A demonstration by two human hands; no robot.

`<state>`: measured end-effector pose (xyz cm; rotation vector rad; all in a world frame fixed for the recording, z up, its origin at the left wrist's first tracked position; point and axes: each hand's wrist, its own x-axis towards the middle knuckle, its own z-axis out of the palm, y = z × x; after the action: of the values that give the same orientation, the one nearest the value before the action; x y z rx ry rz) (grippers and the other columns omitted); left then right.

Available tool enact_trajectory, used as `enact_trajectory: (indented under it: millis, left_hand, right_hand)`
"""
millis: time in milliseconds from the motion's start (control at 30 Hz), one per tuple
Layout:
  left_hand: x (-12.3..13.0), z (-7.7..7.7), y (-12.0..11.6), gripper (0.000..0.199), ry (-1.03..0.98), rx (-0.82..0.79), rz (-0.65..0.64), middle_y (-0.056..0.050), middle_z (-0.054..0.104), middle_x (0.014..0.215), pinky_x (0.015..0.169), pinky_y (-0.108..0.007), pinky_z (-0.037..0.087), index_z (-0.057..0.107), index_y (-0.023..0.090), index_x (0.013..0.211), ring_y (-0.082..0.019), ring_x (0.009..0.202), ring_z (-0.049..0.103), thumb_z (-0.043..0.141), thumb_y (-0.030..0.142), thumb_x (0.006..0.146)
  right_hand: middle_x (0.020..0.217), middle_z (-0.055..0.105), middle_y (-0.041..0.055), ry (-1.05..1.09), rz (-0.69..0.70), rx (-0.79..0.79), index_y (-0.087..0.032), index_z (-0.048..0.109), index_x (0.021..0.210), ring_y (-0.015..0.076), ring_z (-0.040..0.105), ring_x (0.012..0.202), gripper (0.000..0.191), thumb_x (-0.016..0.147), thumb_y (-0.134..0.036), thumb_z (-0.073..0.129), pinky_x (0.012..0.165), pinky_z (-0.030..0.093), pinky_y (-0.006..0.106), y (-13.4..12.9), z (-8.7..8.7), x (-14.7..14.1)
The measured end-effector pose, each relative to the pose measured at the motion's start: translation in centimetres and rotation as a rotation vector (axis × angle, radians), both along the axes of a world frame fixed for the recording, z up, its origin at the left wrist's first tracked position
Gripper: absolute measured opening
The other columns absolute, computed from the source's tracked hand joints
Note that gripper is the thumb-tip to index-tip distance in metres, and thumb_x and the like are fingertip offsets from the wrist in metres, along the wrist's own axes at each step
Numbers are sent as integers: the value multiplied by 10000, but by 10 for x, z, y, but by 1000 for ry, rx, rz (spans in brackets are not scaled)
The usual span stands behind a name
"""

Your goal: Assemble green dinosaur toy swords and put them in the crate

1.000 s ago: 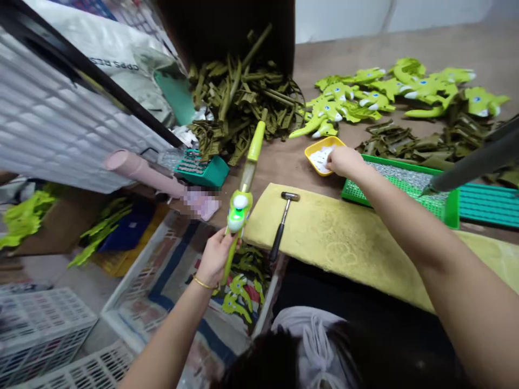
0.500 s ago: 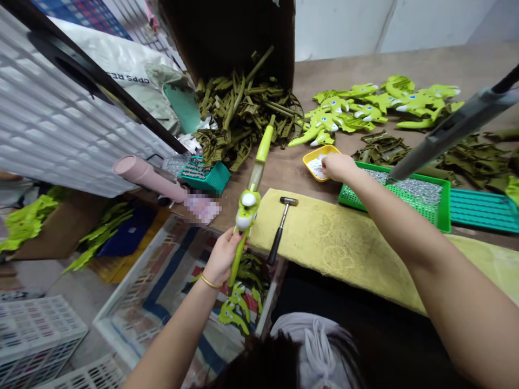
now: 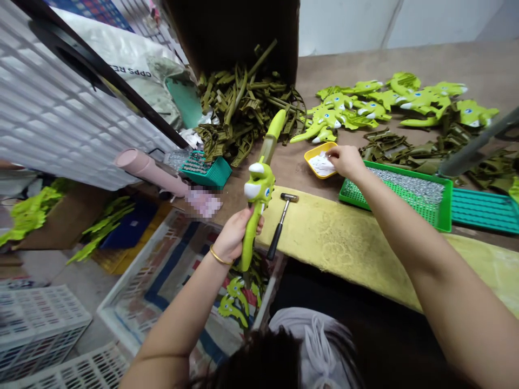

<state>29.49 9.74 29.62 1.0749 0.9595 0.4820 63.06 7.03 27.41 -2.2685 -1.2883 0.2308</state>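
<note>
Wrapped around the handle of a lime-green toy sword point(image 3: 259, 181) is my left hand point(image 3: 235, 235). The sword has a dinosaur head with blue eyes as its guard, an olive section in the blade and a green tip pointing up and away. My right hand point(image 3: 349, 161) is at the right rim of a small yellow dish point(image 3: 307, 156), its fingers pinched together. Small white pieces point(image 3: 320, 165) lie in the dish. Whatever the pinched fingers hold is too small to make out. A hammer point(image 3: 279, 226) with a black handle lies to the right of my left hand.
Beneath the hammer lies a yellow padded mat point(image 3: 336, 229). A green tray point(image 3: 446, 208) of small metal parts stands right of the dish. Olive parts point(image 3: 243, 102) spill from a box behind. Lime-green dinosaur pieces point(image 3: 336, 113) are piled at the back; a white crate point(image 3: 121, 281) sits below left.
My left hand has moved up and right with the toy sword, turning its dinosaur head more to the side. My right hand has drawn back slightly to the right at the dish.
</note>
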Motion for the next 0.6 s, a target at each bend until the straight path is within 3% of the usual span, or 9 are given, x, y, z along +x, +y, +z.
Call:
enact_trajectory:
  millis: [67, 167, 267, 333, 433, 600]
  left_hand:
    - [5, -3, 0, 610, -34, -25, 9, -5, 587, 607, 534, -204, 416, 565, 128, 757, -81, 532, 500, 792, 665, 578]
    - [14, -9, -3, 611, -71, -50, 14, -1, 580, 598, 530, -202, 418, 570, 130, 792, -81, 528, 495, 771, 676, 604]
    - [22, -15, -8, 592, -76, -51, 35, 3, 573, 597, 520, -198, 409, 579, 130, 841, -82, 521, 496, 693, 692, 696]
    - [26, -18, -12, 582, -71, -35, 49, 8, 565, 583, 509, -194, 399, 573, 135, 844, -82, 509, 494, 648, 702, 734]
    - [28, -20, -15, 575, -70, 3, 63, 14, 557, 560, 495, -190, 395, 558, 142, 814, -78, 488, 484, 642, 705, 738]
    - [28, -23, -15, 585, -90, 53, 121, 7, 566, 560, 476, -194, 390, 575, 134, 788, -79, 478, 492, 628, 715, 742]
  right_hand:
    - [966, 731, 85, 137, -19, 228, -139, 712, 964, 180, 654, 876, 232, 812, -216, 554, 846, 495, 323, -9, 9, -28]
    - [799, 687, 3, 571, 47, 587, -178, 655, 802, 116, 605, 728, 115, 741, -276, 660, 726, 508, 285, -24, 22, -90]
    - [679, 638, -40, 1130, 61, 647, -189, 581, 766, 83, 588, 600, 150, 712, -281, 686, 613, 512, 256, -34, 27, -146]
    - [663, 654, -39, 1406, 11, 651, -189, 553, 770, 82, 613, 576, 183, 704, -282, 696, 594, 528, 250, -35, 25, -169]
    - [651, 675, -36, 1575, -57, 719, -185, 545, 768, 65, 611, 550, 198, 707, -285, 705, 560, 520, 215, -33, 20, -184]
    - [616, 667, -46, 1564, -46, 700, -181, 554, 746, 47, 577, 508, 212, 709, -301, 724, 517, 488, 190, -30, 14, -194]
